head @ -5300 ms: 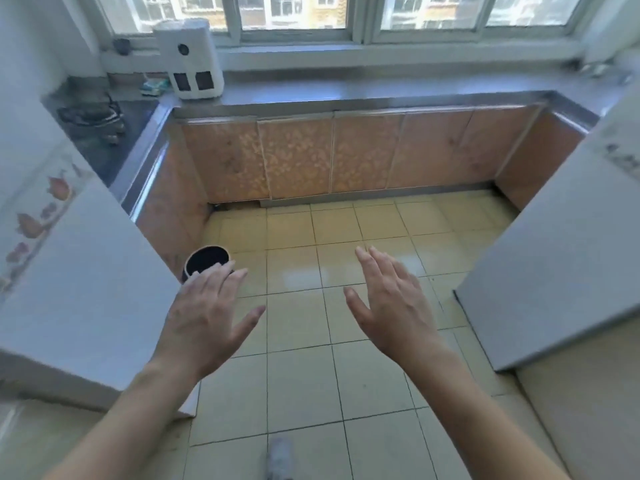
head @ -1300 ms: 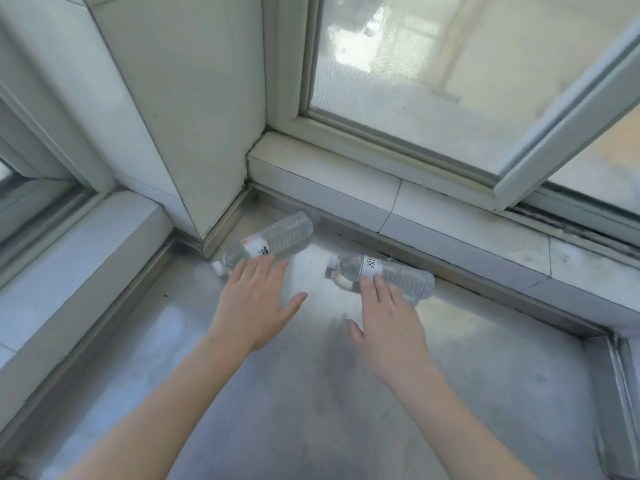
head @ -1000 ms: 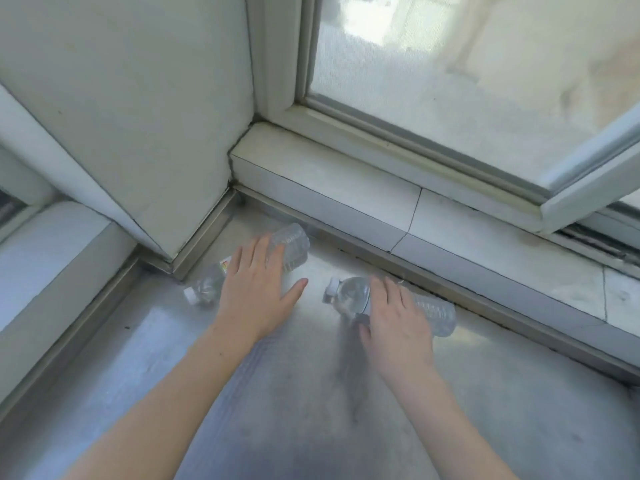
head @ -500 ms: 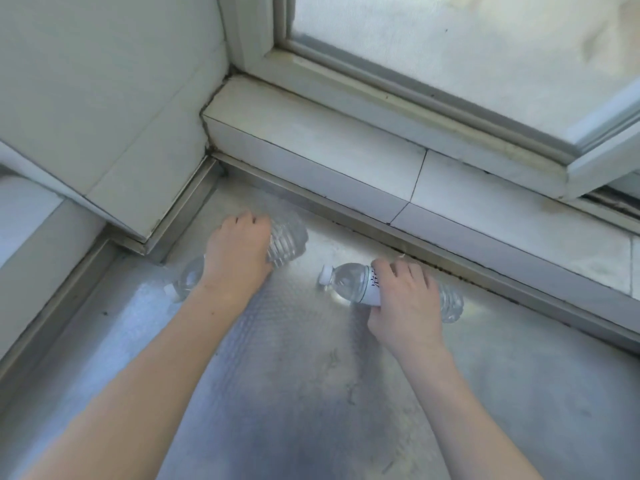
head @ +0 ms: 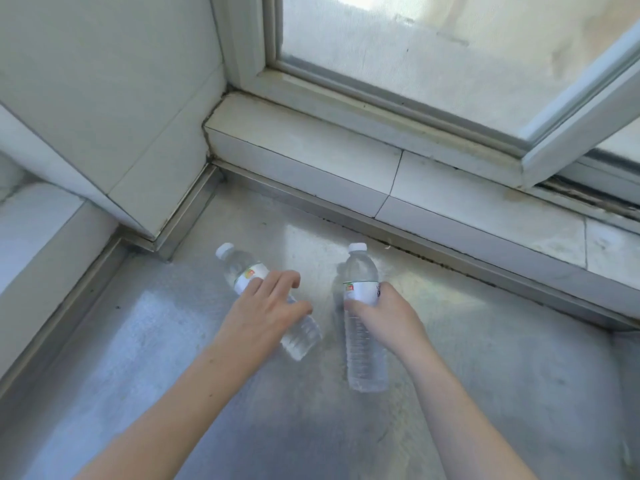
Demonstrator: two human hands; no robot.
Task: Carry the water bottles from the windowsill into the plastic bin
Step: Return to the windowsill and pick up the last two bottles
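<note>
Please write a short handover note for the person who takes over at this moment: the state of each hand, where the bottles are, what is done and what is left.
Left hand: closed around the left water bottle, cap pointing away and to the left.
Right hand: closed around the right water bottle at its label, cap pointing away.
Both bottles are in hand above the grey windowsill near the window frame.
Done: both bottles grasped.
Left: carry them to the plastic bin, which is not in view, and put them in.
</note>
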